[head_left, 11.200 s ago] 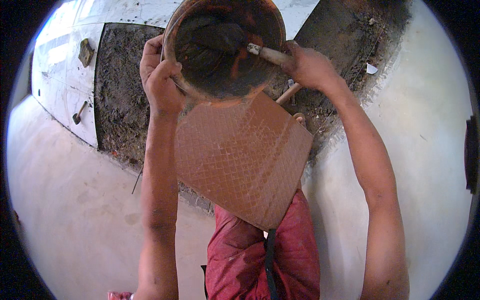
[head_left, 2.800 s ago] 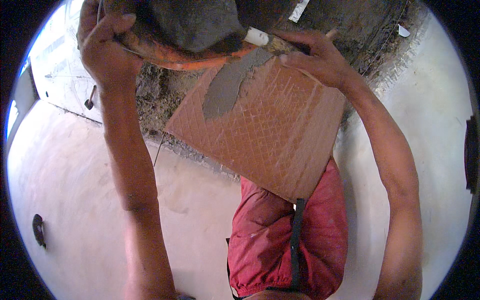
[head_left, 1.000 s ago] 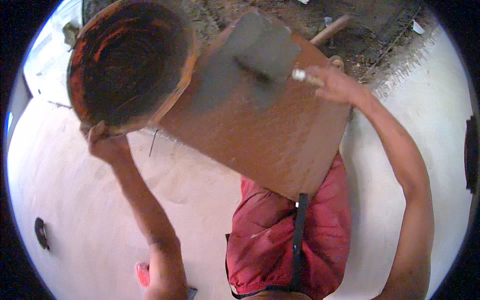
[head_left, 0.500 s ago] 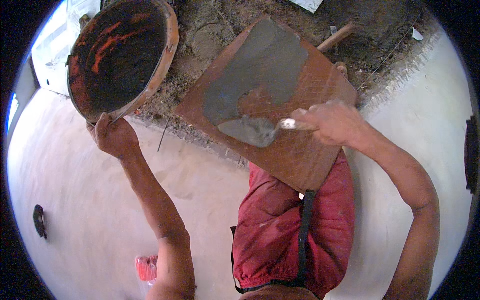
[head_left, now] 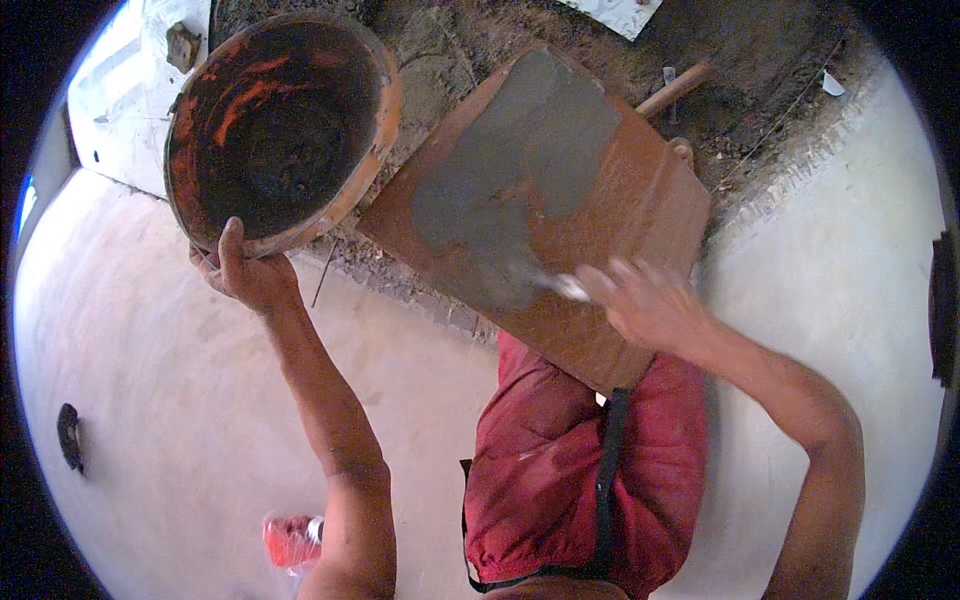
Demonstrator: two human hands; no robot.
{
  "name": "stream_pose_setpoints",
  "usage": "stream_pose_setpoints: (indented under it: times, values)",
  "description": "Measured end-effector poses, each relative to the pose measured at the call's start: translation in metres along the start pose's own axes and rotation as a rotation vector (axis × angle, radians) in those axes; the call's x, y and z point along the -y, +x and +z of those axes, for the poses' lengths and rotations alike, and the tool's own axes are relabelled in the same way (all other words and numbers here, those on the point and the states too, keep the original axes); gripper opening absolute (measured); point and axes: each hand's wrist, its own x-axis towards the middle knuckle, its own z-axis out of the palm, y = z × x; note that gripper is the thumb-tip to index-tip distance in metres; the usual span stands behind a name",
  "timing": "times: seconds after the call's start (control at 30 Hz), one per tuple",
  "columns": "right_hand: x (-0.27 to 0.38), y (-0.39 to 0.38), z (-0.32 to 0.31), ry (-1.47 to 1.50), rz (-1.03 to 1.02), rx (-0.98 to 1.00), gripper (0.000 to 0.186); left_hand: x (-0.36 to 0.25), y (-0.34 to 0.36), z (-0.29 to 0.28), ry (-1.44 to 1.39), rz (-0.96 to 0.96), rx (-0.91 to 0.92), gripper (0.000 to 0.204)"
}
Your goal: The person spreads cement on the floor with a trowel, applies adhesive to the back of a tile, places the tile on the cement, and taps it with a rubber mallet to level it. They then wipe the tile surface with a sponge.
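Note:
My left hand [head_left: 252, 278] grips the near rim of a round orange-brown bucket [head_left: 388, 125], thumb over the edge. The bucket is tipped so its dark, caked inside shows; dark residue lies at its bottom. My right hand [head_left: 655, 308] is closed round the handle of a trowel [head_left: 515, 282], blurred by motion. The blade is low over the near left part of a square brown board [head_left: 585, 335]. Wet grey mortar [head_left: 535, 125] covers much of the board's far left half. The board's near corner rests at my red trousers [head_left: 560, 450].
Beyond the board lies dark soil [head_left: 745, 120] with a wooden handle [head_left: 680, 88] sticking out past the board's edge. Pale surfaces flank me. A red item in clear plastic [head_left: 287, 542] and a small dark object [head_left: 70, 438] lie at the left. A white sheet [head_left: 628, 14] is at the top.
The bucket has moved right and turned to show more of its bottom. My right hand has drawn the trowel toward me, and grey mortar now reaches nearer the board's near left edge.

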Motion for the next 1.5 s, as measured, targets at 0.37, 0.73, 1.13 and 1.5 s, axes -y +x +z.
stream_pose_setpoints:
  times: [0.37,0.73,1.13,1.5]
  values:
    - [-0.147,0.055,0.043,0.086,-0.094,-0.069,0.056,0.014,0.005,-0.016,0.047,0.039,-0.026,0.038]
    - [-0.037,-0.102,-0.044,0.108,0.457,0.707,0.054,0.002,-0.014,0.028,-0.015,-0.012,0.091,0.031]
    - [-0.008,0.091,-0.185,-0.312,0.163,-0.338,0.058,-0.053,-0.030,0.130,-0.063,0.078,0.414,0.024]
    - [-0.003,0.083,-0.172,-0.372,0.170,-0.436,0.064,-0.063,-0.017,0.158,-0.145,0.096,0.443,0.020]
